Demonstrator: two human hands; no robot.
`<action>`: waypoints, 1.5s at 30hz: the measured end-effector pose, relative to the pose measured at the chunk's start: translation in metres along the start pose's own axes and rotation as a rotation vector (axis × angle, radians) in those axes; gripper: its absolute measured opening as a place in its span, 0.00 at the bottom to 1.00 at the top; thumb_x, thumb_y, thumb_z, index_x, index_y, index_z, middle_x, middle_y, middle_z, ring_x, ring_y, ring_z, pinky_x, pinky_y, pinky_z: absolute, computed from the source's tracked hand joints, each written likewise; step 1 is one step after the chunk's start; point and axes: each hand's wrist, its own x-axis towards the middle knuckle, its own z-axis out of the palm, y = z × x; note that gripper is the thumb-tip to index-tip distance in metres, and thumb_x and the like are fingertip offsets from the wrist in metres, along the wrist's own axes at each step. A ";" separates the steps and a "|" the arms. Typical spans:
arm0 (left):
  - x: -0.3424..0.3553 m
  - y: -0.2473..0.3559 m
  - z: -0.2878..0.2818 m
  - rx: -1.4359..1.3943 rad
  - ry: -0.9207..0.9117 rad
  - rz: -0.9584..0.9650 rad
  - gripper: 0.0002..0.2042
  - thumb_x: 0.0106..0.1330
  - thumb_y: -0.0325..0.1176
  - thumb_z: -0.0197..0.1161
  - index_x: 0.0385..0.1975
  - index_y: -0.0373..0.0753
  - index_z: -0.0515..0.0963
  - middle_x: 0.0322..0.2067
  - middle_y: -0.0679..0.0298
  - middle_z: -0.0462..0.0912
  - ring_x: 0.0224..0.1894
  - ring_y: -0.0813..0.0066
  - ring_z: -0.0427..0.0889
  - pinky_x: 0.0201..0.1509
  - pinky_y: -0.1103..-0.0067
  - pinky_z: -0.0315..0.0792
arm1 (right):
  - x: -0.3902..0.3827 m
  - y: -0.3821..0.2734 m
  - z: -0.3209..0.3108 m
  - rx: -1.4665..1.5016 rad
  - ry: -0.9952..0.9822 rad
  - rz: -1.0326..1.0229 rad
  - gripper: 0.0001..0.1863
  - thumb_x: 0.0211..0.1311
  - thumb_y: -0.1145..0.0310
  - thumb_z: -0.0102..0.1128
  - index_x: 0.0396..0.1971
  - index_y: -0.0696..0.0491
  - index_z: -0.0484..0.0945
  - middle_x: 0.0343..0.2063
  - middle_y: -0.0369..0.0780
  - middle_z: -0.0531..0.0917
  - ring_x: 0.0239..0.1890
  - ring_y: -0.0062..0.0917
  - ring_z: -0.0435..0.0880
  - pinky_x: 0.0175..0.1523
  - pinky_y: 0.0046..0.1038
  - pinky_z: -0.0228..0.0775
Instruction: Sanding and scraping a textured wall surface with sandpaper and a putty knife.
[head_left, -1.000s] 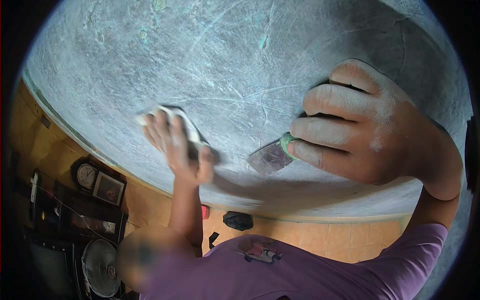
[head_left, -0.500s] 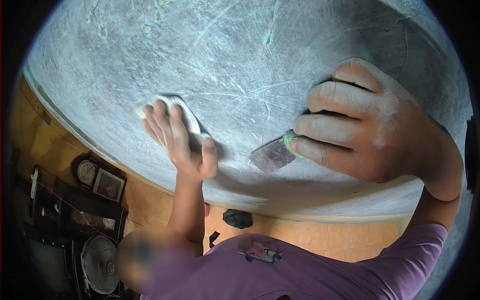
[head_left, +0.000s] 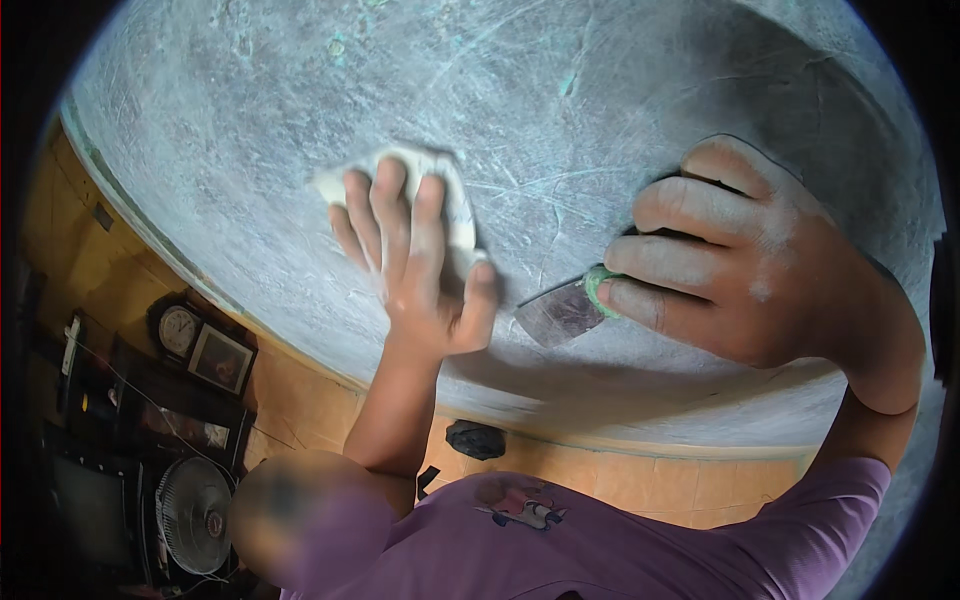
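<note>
Against the scratched grey-blue wall (head_left: pixel 520 110), my left hand (head_left: pixel 415 260) presses a folded whitish sheet of sandpaper (head_left: pixel 458 205). Its fingers are spread over the sheet and the thumb is at its lower edge; only the pale back shows, the face on the wall is hidden. Farther right, my right hand (head_left: pixel 740 250) is closed round a putty knife (head_left: pixel 562 313). The knife's dark flat blade points left along the wall, and a bit of green handle shows by the index finger. White dust coats the right hand's fingers and knuckles.
Orange floor tiles (head_left: pixel 690 480) run along the wall's foot, with a black crumpled bag (head_left: pixel 475 438) on them. At lower left are a standing fan (head_left: pixel 195 515), a clock (head_left: pixel 178 330), a framed picture (head_left: pixel 220 360) and dark furniture. A blurred person's head (head_left: pixel 310 520) is nearby.
My left hand has slid the sandpaper to the right and slightly up the wall, nearer the putty knife. The right hand has barely shifted in view, still gripping the knife.
</note>
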 end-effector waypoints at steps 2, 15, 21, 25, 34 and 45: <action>0.018 0.006 0.002 0.003 -0.002 0.013 0.32 0.54 0.42 0.53 0.60 0.33 0.65 0.63 0.42 0.58 0.69 0.40 0.45 0.67 0.52 0.25 | -0.001 0.000 0.001 0.000 0.004 -0.006 0.10 0.39 0.67 0.62 0.27 0.50 0.81 0.30 0.31 0.79 0.34 0.23 0.76 0.37 0.27 0.66; 0.000 0.006 0.002 0.020 -0.049 0.032 0.30 0.55 0.43 0.52 0.58 0.33 0.67 0.62 0.41 0.60 0.69 0.39 0.44 0.67 0.52 0.25 | -0.006 0.001 0.004 0.048 0.016 -0.017 0.10 0.37 0.67 0.62 0.25 0.52 0.80 0.27 0.32 0.78 0.32 0.24 0.75 0.35 0.28 0.66; -0.001 0.010 0.004 0.049 -0.098 0.044 0.32 0.58 0.45 0.52 0.60 0.30 0.64 0.64 0.40 0.56 0.69 0.40 0.44 0.67 0.52 0.27 | -0.008 0.001 0.004 0.048 0.004 -0.021 0.10 0.36 0.67 0.62 0.24 0.52 0.80 0.26 0.32 0.78 0.32 0.24 0.75 0.35 0.28 0.66; -0.035 0.000 0.001 0.036 -0.101 0.043 0.31 0.56 0.43 0.52 0.60 0.34 0.66 0.64 0.45 0.58 0.70 0.44 0.44 0.68 0.53 0.24 | -0.006 0.001 0.008 0.067 0.019 -0.039 0.10 0.37 0.67 0.62 0.24 0.52 0.80 0.26 0.33 0.78 0.32 0.24 0.75 0.36 0.28 0.65; -0.005 -0.008 -0.004 0.053 -0.023 0.011 0.33 0.58 0.44 0.51 0.62 0.30 0.62 0.65 0.41 0.53 0.70 0.42 0.40 0.67 0.52 0.25 | -0.003 0.001 0.009 0.076 0.023 -0.050 0.09 0.40 0.66 0.61 0.24 0.52 0.80 0.26 0.32 0.79 0.32 0.23 0.75 0.35 0.27 0.62; -0.002 -0.025 -0.011 0.059 0.049 0.007 0.33 0.56 0.43 0.52 0.61 0.30 0.63 0.64 0.40 0.55 0.70 0.41 0.44 0.68 0.53 0.29 | 0.003 0.003 0.004 0.052 -0.042 -0.049 0.09 0.43 0.65 0.59 0.26 0.50 0.81 0.28 0.32 0.80 0.33 0.21 0.75 0.35 0.26 0.61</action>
